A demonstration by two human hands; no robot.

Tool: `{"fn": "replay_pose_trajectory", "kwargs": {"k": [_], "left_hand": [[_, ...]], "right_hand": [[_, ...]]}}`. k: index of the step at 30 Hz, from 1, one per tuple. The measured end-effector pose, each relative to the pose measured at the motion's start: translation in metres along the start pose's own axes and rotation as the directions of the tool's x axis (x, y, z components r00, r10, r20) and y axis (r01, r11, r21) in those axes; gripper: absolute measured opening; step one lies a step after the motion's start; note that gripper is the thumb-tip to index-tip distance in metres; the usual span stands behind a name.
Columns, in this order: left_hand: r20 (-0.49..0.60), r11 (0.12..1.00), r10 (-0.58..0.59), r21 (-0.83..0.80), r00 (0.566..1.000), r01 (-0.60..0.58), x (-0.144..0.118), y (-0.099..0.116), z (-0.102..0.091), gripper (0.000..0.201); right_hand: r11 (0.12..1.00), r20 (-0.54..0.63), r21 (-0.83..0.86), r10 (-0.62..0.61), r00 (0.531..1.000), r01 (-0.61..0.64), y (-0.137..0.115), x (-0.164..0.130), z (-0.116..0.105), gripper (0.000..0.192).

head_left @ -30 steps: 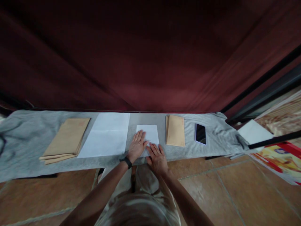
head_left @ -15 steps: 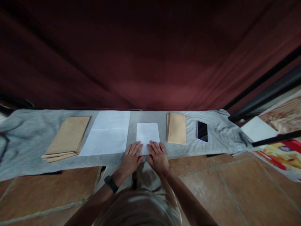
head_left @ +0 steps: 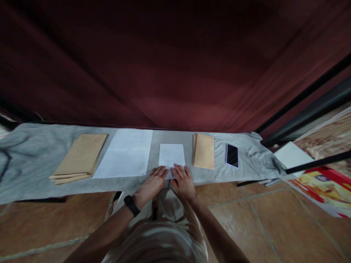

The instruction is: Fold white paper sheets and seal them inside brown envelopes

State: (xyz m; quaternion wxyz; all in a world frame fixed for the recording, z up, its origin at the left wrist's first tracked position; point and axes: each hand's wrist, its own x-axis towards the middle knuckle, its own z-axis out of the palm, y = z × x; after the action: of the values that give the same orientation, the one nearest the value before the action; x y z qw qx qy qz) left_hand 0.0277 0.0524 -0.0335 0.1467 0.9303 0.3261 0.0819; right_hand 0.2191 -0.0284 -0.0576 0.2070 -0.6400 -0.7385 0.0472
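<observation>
A small white sheet of paper (head_left: 172, 153), seemingly folded, lies flat in front of me on a grey cloth. My left hand (head_left: 155, 181) rests on its lower left corner, fingers stretched out. On the lower right part of the paper lies my right hand (head_left: 183, 181), its fingers flat and slightly spread. Left of it are larger white sheets (head_left: 126, 157) with a crease across the middle. Close by on the right sit a couple of brown envelopes (head_left: 203, 151).
A stack of brown envelopes (head_left: 80, 155) lies at the left of the grey cloth (head_left: 30, 160). A phone (head_left: 232, 156) is at the right. Beyond the right end are a black bar (head_left: 318, 162) and a red and yellow box (head_left: 323, 186). A dark red curtain (head_left: 170, 80) hangs behind.
My left hand has shifted slightly along the paper's near edge and turned more to the right. The right hand stays almost in place. The view has tilted a little.
</observation>
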Motion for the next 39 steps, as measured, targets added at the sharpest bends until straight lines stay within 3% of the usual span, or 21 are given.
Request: {"fn": "replay_pose_trajectory", "kwargs": {"k": [7, 12, 17, 23, 27, 31, 35, 39], "left_hand": [[-0.019, 0.998, -0.015, -0.062, 1.000, 0.014, -0.002, -0.011, -0.006, 0.045], [-0.089, 0.992, -0.008, -0.130, 0.996, -0.003, -0.022, -0.018, -0.003, 0.046], [-0.177, 0.973, -0.022, -0.230, 0.984, -0.020, -0.037, -0.028, 0.005, 0.034], [-0.250, 0.923, -0.157, -0.381, 0.955, 0.052, -0.023, -0.041, 0.011, 0.025], [-0.214, 0.874, -0.287, -0.457, 0.934, 0.164, -0.009, -0.041, 0.006, 0.026], [-0.212, 0.834, -0.388, -0.494, 0.897, 0.244, -0.001, -0.038, 0.002, 0.029], [-0.219, 0.797, -0.459, -0.530, 0.861, 0.290, 0.006, -0.034, 0.002, 0.025], [-0.173, 0.798, -0.528, -0.436, 0.831, 0.417, 0.015, -0.027, -0.004, 0.024]], "right_hand": [[0.996, -0.006, 0.090, -0.019, 1.000, 0.020, 0.009, -0.001, 0.000, 0.046], [0.965, -0.016, 0.255, -0.054, 0.998, 0.057, 0.025, -0.008, -0.002, 0.039], [0.917, -0.081, 0.398, 0.008, 0.997, 0.025, 0.036, -0.016, -0.002, 0.029], [0.872, -0.084, 0.488, 0.079, 0.993, -0.028, 0.036, -0.007, -0.008, 0.021], [0.885, -0.095, 0.452, 0.170, 0.981, -0.109, 0.035, -0.006, -0.007, 0.028], [0.875, -0.138, 0.424, 0.317, 0.938, -0.233, 0.034, -0.002, -0.003, 0.034], [0.853, -0.083, 0.413, 0.385, 0.919, -0.320, 0.032, 0.010, -0.005, 0.035], [0.841, -0.025, 0.319, 0.468, 0.883, -0.437, 0.028, 0.025, -0.010, 0.028]]}}
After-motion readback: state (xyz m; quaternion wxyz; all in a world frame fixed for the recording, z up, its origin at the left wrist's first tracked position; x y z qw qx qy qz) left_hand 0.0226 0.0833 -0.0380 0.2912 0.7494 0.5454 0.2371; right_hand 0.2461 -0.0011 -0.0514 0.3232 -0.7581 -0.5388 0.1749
